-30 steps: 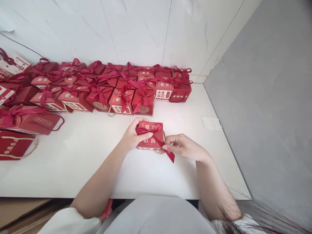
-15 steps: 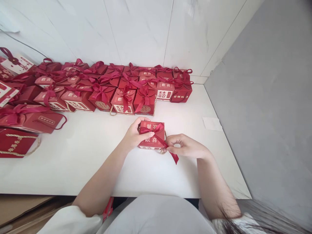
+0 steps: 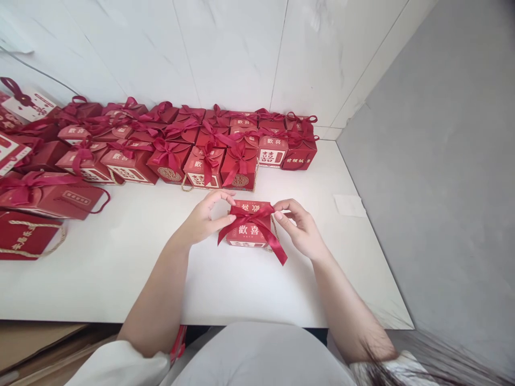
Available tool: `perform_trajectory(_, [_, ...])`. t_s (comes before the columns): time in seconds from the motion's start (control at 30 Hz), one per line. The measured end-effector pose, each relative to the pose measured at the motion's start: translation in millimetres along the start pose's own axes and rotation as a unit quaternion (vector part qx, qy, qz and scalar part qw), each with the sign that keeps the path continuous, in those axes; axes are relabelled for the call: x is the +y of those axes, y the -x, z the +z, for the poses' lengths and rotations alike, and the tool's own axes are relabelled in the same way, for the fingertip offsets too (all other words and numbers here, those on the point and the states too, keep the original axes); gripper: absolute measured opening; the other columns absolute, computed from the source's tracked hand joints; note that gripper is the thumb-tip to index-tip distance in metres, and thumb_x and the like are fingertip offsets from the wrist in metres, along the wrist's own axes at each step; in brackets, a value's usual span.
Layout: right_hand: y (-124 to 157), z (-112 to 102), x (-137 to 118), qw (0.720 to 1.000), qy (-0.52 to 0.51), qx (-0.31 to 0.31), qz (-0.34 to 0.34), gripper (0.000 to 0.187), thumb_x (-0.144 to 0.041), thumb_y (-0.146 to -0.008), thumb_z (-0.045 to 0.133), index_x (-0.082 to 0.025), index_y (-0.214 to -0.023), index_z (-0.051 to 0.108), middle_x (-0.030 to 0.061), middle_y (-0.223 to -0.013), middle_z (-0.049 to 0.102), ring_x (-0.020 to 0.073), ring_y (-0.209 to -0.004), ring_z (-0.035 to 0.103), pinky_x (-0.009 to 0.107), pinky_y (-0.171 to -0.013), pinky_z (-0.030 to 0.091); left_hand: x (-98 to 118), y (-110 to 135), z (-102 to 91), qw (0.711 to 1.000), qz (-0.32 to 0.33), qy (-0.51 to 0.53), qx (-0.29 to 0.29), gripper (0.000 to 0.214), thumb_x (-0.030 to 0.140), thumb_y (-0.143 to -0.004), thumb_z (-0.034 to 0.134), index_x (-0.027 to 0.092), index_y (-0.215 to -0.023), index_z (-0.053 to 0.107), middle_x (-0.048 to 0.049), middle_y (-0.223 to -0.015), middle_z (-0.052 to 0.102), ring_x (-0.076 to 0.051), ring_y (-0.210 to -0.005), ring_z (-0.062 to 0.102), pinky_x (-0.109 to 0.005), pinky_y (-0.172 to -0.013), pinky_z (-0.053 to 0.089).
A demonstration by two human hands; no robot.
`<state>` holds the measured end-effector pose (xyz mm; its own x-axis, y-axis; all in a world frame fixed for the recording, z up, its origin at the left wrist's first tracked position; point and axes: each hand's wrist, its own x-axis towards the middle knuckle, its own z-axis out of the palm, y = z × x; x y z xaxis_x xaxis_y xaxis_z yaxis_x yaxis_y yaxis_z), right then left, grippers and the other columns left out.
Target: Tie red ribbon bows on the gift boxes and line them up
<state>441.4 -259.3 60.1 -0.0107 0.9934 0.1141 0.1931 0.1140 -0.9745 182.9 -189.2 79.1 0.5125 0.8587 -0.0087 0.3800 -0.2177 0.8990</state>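
Observation:
A small red gift box (image 3: 248, 236) with gold characters on its lid stands on the white table in front of me. Across its top lies a dark red ribbon bow (image 3: 257, 218), its two tails spread down to the left and right. The thumb and fingers of my left hand (image 3: 203, 219) close on the bow's left loop. On the other side, my right hand (image 3: 300, 226) pinches the right loop at the box's upper right edge. Part of a twisted cord handle (image 3: 275, 228) shows along the box's right side.
Rows of red gift boxes (image 3: 169, 163) with ribbon bows stand along the marbled wall at the back and left. A box with a cord handle (image 3: 30, 236) lies at the far left. A white paper piece (image 3: 350, 205) rests near the table's right edge.
My right hand has let go of the right ribbon tail and moved up to the right loop. My left hand has shifted left off the box top to the left loop; the left tail now shows.

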Motion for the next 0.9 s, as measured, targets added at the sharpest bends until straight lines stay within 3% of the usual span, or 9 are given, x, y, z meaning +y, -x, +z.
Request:
perform_trajectory(0.1, [1.2, 10.1, 3.0, 0.999, 0.008, 0.013, -0.046, 0.021, -0.045, -0.093, 0.061, -0.025, -0.096, 0.064, 0.0068, -0.117, 0.061, 0.0225, -0.112, 0.060, 0.042, -0.100, 0.048, 0.9, 0.0, 3.1, 1.000, -0.002, -0.012, -0.015, 0.017, 0.030, -0.084, 0.066, 0.023, -0.099, 0.060, -0.0072, -0.142, 0.051, -0.028, -0.139, 0.044, -0.049, -0.115, 0.037])
perform_trajectory(0.4, [2.0, 19.2, 9.2, 0.998, -0.010, 0.044, -0.032, 0.017, -0.041, -0.092, 0.063, -0.025, -0.098, 0.064, 0.0086, -0.128, 0.057, 0.0241, -0.123, 0.057, 0.046, -0.104, 0.049, -3.3, -2.6, 6.3, 0.999, 0.022, 0.045, 0.015, 0.018, 0.038, -0.083, 0.072, 0.021, -0.091, 0.069, -0.0093, -0.135, 0.057, -0.029, -0.134, 0.051, -0.049, -0.113, 0.041])
perform_trajectory(0.57, [6.2, 20.2, 3.0, 0.987, 0.063, 0.090, -0.113, 0.013, -0.031, -0.097, 0.056, -0.028, -0.108, 0.064, 0.0086, -0.136, 0.053, 0.0240, -0.133, 0.049, 0.050, -0.113, 0.040, -2.0, -2.3, 9.6, 0.999, 0.027, 0.034, 0.015, 0.019, 0.038, -0.084, 0.071, 0.024, -0.098, 0.073, -0.0074, -0.136, 0.058, -0.028, -0.133, 0.051, -0.044, -0.110, 0.046])
perform_trajectory(0.77, [-4.0, 10.0, -21.5, 0.973, 0.108, 0.042, -0.200, 0.024, -0.022, -0.096, 0.054, -0.030, -0.119, 0.059, 0.0093, -0.140, 0.051, 0.0250, -0.137, 0.046, 0.053, -0.116, 0.037, -2.3, -2.7, 13.7, 0.998, 0.029, 0.057, -0.010, 0.020, 0.036, -0.084, 0.072, 0.024, -0.099, 0.074, -0.0075, -0.135, 0.058, -0.026, -0.129, 0.055, -0.041, -0.106, 0.051])
perform_trajectory(0.9, [-26.5, 3.0, -43.9, 0.966, 0.159, -0.097, -0.177, 0.025, -0.012, -0.093, 0.050, -0.027, -0.104, 0.067, 0.0067, -0.141, 0.050, 0.0239, -0.140, 0.043, 0.050, -0.114, 0.038, -1.6, -4.8, 18.0, 0.997, 0.028, 0.069, 0.022, 0.022, 0.037, -0.082, 0.074, 0.025, -0.101, 0.076, -0.0078, -0.130, 0.062, -0.027, -0.127, 0.057, -0.044, -0.111, 0.046])
